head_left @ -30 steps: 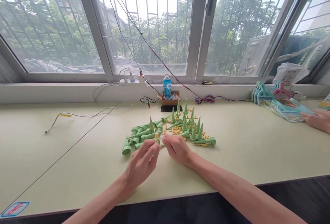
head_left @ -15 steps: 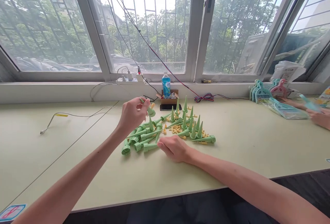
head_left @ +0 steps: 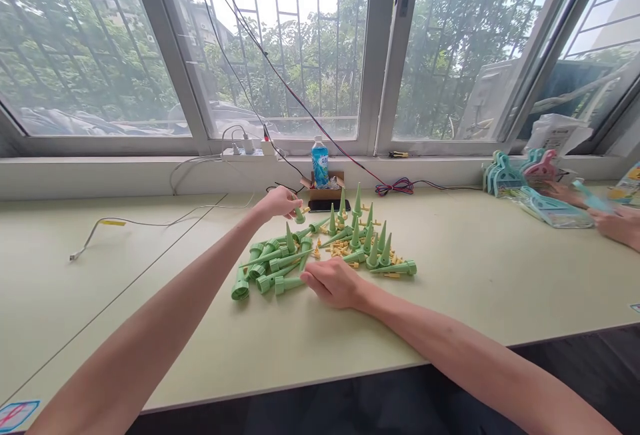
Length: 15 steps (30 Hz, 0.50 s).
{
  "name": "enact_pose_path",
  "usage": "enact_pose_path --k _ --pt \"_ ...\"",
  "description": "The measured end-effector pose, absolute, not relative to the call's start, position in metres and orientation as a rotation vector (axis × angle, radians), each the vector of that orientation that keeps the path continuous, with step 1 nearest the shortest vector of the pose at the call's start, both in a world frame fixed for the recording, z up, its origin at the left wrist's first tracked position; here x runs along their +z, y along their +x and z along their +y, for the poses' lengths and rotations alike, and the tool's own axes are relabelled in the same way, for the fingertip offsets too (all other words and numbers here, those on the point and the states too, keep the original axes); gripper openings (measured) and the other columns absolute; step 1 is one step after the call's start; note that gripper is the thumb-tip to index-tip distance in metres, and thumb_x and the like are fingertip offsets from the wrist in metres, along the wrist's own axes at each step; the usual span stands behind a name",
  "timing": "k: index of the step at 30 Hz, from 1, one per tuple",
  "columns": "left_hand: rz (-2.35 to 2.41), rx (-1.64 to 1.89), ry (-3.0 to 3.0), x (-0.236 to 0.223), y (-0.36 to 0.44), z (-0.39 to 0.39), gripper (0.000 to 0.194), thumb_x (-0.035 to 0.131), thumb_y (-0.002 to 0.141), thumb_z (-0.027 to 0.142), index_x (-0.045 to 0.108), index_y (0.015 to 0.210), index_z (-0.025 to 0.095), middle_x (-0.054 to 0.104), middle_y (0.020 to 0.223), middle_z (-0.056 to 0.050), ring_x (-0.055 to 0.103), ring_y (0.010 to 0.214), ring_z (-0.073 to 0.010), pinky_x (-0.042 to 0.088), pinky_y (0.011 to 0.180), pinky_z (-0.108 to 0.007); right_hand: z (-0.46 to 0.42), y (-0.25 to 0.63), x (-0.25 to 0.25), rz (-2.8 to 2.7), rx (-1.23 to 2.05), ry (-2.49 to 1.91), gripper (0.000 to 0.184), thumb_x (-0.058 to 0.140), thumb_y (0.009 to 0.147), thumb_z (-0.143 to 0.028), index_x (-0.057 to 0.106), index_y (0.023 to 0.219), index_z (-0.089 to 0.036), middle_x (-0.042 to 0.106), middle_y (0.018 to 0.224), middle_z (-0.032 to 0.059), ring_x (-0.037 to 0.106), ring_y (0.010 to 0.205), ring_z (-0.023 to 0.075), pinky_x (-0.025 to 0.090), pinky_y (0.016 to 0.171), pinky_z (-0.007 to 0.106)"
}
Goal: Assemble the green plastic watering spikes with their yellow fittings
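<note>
the step in hand appears to be upright placement: the left hand [head_left: 278, 204] holds a green plastic spike [head_left: 299, 217] in a narrow grip beyond the lying spikes [head_left: 277, 264], and the next move calls for seating its base flat on the surface [head_left: 450, 275]; whether the curled right hand [head_left: 336, 282] holds anything cannot be told.

We look out from the person's head, facing forward and down across the table [head_left: 475, 255] toward the windows [head_left: 325, 75] behind it. Our single wide view sits high by the near edge [head_left: 280, 388], close enough that the forearms [head_left: 165, 328] enter at the bottom, with the left hand [head_left: 280, 203] and right hand [head_left: 334, 283] near mid-picture.
</note>
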State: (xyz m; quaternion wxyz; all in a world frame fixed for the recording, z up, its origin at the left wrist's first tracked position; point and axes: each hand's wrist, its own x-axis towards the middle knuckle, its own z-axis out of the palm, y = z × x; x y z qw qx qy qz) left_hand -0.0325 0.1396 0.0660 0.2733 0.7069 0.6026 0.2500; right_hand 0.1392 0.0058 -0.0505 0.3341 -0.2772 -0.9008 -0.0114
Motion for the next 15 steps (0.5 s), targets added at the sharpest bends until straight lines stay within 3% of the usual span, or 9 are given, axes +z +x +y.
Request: enact_pose_path --k 15 --pt "1.545 0.355 1.922 0.0559 -0.0297 0.1396 0.027 0.075 0.062 0.038 0.069 0.062 0.012 0.07 0.062 -0.011 0.069 0.065 -0.0227 0.053 0.059 -0.029 0.007 0.1381 -0.0525 -2.368 -0.011 -0.749 0.036 0.033 0.1 -0.03 0.046 0.068 -0.018 0.046 0.057 -0.0023 0.034 0.049 0.0094 0.025 0.054 0.023"
